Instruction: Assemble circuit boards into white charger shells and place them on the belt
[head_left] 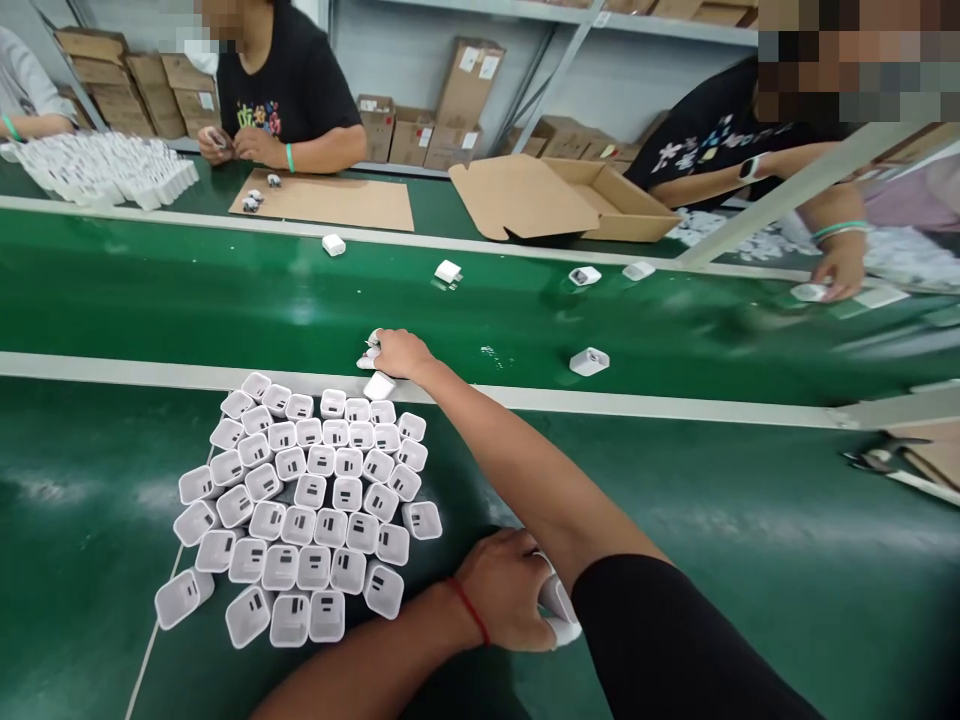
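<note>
Low at centre, my left hand (506, 590), with a red string at the wrist, is closed around a white plastic charger housing (559, 605), partly hidden by my right forearm. My right hand (401, 355) reaches across to the near edge of the green belt, its fingers curled down around small white shapes that I cannot make out. Just under it a white block-shaped charger (379, 386) lies over the pale rail; I cannot tell whether the hand touches it. To the left stand several open white charger housings (298, 525) in close rows, dark slots showing inside.
White chargers lie on the green belt (225, 300), one of them (589, 361) right of my forearm. Across it are co-workers, a flat cardboard sheet (360, 203), an open carton (622, 200) and a heap of white housings (105, 170). A dark tool (874, 458) lies far right.
</note>
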